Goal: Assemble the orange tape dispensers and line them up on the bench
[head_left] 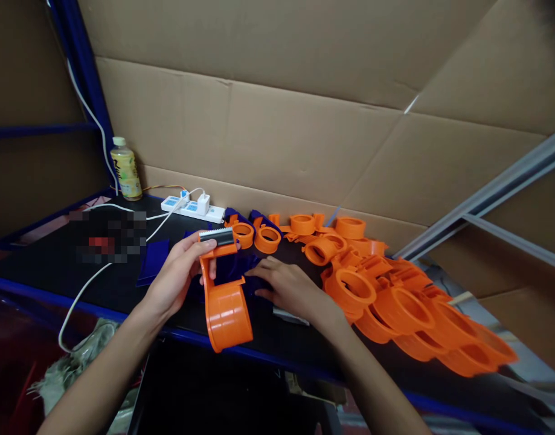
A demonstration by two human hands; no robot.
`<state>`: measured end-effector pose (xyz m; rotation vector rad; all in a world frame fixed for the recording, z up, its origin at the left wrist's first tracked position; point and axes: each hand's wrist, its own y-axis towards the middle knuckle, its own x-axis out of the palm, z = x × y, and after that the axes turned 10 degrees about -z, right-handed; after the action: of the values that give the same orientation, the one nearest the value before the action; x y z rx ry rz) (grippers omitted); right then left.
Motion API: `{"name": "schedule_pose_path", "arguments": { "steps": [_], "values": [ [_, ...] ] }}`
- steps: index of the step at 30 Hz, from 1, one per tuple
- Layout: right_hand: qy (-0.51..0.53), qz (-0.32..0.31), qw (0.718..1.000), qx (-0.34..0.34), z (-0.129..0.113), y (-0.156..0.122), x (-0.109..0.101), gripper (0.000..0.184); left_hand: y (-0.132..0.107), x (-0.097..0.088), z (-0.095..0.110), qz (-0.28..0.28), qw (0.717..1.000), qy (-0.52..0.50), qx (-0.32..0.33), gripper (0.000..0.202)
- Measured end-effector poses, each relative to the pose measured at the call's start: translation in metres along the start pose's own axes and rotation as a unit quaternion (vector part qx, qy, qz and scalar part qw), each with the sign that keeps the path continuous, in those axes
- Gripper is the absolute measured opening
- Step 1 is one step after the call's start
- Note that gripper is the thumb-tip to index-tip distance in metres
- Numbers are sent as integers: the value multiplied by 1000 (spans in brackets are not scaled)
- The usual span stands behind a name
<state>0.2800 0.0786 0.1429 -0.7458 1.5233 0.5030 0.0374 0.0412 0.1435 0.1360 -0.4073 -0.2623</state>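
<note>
My left hand (177,275) is closed round the top of an orange plastic tape-dispenser body (225,299), just under its black toothed blade (217,236). The round drum of that part hangs toward me over the table's front edge. My right hand (288,289) lies on the black table (78,272) just right of it, fingers stretched out and resting on dark blue plastic pieces (241,272). A white flat piece (291,316) shows under the right wrist.
A heap of several orange dispenser parts (395,302) covers the table's right half. A white power strip (193,207) with cables and a yellow drink bottle (125,169) stand at the back left. Cardboard walls (277,121) close the back. A blue piece (154,260) lies left.
</note>
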Motion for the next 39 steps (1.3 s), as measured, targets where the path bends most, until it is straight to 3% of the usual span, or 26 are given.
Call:
{"name": "schedule_pose_path", "arguments": {
  "steps": [5,10,14,16,18,22,27,30,34,39],
  "values": [
    [6,13,1000,-18,-2,1,5,31,0,2,1,-14,1000,-9,-20,20],
    [86,145,985,-28,0,-1,2,28,1,3,1,-16,1000,-15,-21,20],
    [246,297,922,27,-7,1,-10,26,2,7,-3,-12,1000,-8,-24,21],
    [334,327,882,60,-14,4,-16,30,2,10,-7,-16,999,-1,-34,23],
    [398,323,856,68,-22,8,-20,34,3,14,-10,-21,999,5,-46,24],
    [466,280,838,44,-36,11,-21,40,4,17,-15,-23,998,-5,-54,24],
    [560,160,812,-36,-41,2,-24,55,5,14,-14,-10,998,-23,-51,24],
    [580,106,805,-67,-35,-4,-30,54,6,11,-14,-21,998,-33,-53,24],
    [573,86,812,-65,-27,-5,-34,47,6,10,-15,-44,995,-63,-67,23],
    [493,147,856,-52,-20,-2,-28,49,5,12,-13,-54,991,-86,-84,23]
  ]
}}
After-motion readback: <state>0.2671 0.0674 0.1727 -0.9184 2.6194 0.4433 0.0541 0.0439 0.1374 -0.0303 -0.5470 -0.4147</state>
